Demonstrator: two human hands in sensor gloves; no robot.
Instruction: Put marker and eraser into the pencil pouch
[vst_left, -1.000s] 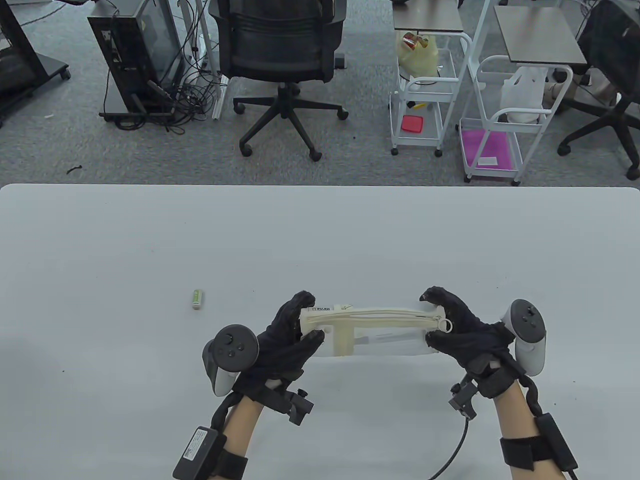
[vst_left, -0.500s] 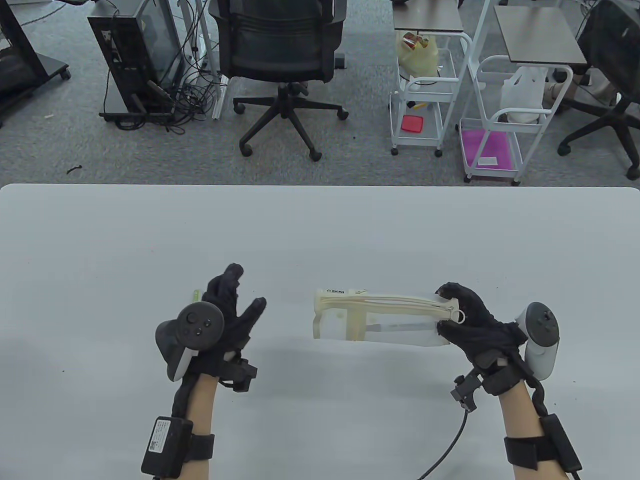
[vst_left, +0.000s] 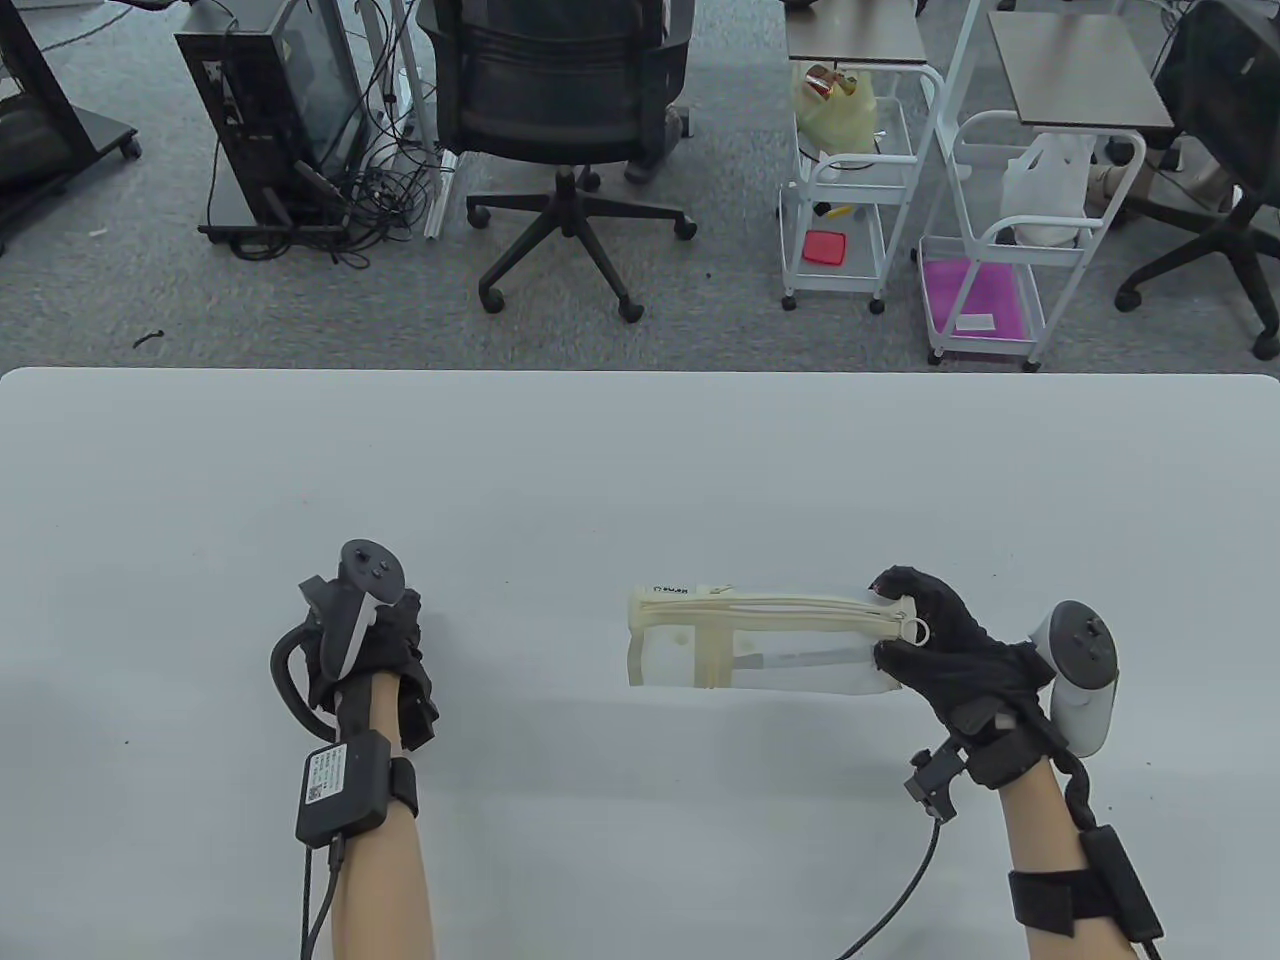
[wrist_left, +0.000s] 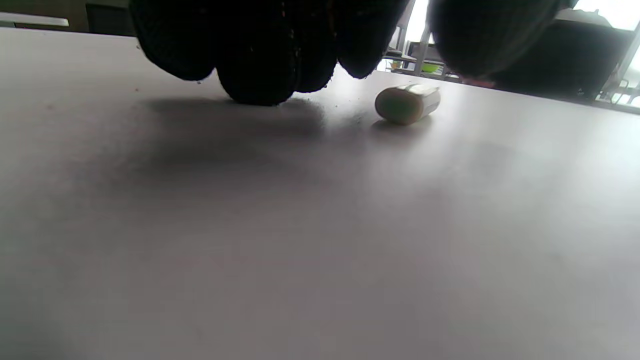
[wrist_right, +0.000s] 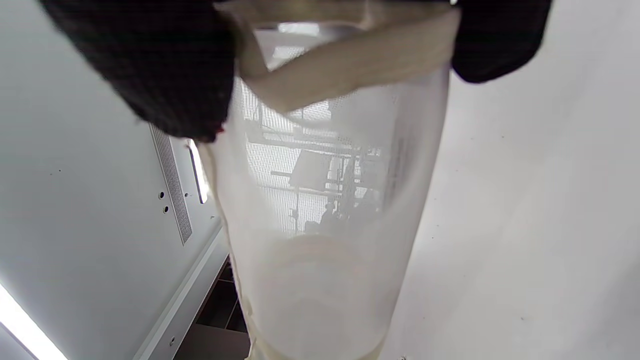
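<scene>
The pencil pouch (vst_left: 760, 640) is cream with a clear side and an open zipper along its top. My right hand (vst_left: 895, 625) grips its right end by the zipper pull and holds it level, a little above the white table (vst_left: 640, 450). A thin grey stick, probably the marker (vst_left: 790, 658), shows through the clear side. In the right wrist view the pouch (wrist_right: 325, 200) hangs between my fingers (wrist_right: 150, 75). My left hand (vst_left: 385, 620) is down on the table and hides the eraser. The left wrist view shows the small green-and-white eraser (wrist_left: 407, 102) lying between fingers (wrist_left: 260, 60) and thumb, untouched.
The table's far edge runs across the middle of the table view. Beyond it stand an office chair (vst_left: 560, 110), a computer case (vst_left: 270, 110) and two white carts (vst_left: 850, 180). A cable (vst_left: 900, 900) trails from my right wrist.
My left hand let go of the pouch's left end, moved left and came down over the eraser. My right hand keeps the pouch, which shifted slightly right.
</scene>
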